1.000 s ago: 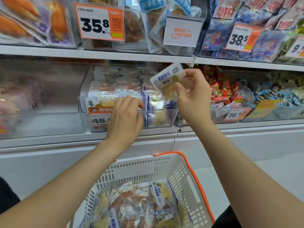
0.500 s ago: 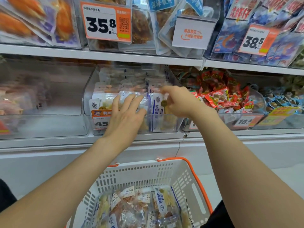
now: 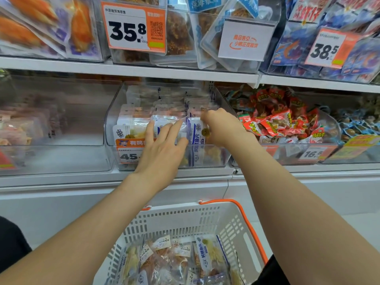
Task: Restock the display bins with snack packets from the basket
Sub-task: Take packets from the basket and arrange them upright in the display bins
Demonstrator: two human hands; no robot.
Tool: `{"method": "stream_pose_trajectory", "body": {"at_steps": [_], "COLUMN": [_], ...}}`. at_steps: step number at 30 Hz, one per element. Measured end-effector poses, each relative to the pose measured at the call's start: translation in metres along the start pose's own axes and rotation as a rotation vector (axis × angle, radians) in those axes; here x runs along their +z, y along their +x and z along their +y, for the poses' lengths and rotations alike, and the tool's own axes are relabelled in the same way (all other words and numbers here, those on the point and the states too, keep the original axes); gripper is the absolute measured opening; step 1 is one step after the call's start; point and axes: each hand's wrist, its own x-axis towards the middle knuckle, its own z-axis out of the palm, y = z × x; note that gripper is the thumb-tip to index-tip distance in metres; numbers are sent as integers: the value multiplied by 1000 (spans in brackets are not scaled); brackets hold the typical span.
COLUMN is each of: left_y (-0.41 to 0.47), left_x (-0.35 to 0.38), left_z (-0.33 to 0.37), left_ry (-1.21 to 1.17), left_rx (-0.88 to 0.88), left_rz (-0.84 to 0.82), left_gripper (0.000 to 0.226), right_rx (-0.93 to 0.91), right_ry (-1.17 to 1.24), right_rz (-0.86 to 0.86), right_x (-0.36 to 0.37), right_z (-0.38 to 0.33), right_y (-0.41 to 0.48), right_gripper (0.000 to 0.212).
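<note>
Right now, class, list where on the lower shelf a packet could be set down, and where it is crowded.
Free: the left clear bin looks bare from the pink packets at its left end to the wall of the middle bin. Crowded: the middle bin, rows of white packets, left hand pressing them, right hand pinching one; red packets heap the next bin.

Left of centre at the top, an orange tag reads 35.8 and a small 500g. Right of it, a white sign says 商品售空 in orange. At upper right, a second tag reads 38.5. In the middle, a third tag shows 45 before my left hand covers it. The strip above it says 有鸣. At right, a fourth tag shows 16. The packet that my right hand pinches carries 鱼片.
</note>
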Motion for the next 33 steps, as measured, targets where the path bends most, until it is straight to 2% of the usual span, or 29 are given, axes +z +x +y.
{"method": "stream_pose_trajectory", "body": {"at_steps": [2,7,9,11,14,17,19,22,26,29,33], "left_y": [-1,-7,-9,-11,-16,-27,-35,-45,-65,-83,-109], "left_x": [-1,-2,-2,-1,12,35,49,69,97,115,149], "left_z": [0,4,9,13,19,25,32,48,76,104,141], "left_ry": [0,-128,-206,-274,-373,-467,-455,-414,-375,-468,-542], "left_rx": [1,-13,19,89,282,403,415,413,436,428,402], "left_rz": [6,146,264,388,397,187,-88,-468,-761,-967,-1207], "left_gripper": [53,37,33,23,7,6,12,19,28,35,40], "right_rx": [7,104,120,98,69,103,103,97,63,108,127], "right_ry": [-61,-174,-153,-121,12,63,53,29,-93,-108,-87], "right_rz": [79,224,283,359,276,117,-20,-329,-695,-770,-769], "right_x": [3,6,5,2,-5,-9,-6,9,44,73,88], "right_z": [-1,-2,-4,-9,-19,-27,-31,-34,-32,-26,-21], "right_y": [-2,-9,-17,-29,-50,-74,-92,-115,-144,-159,-162], "right_gripper": [32,68,59,40,28,23,24,23,6,12,26]}}
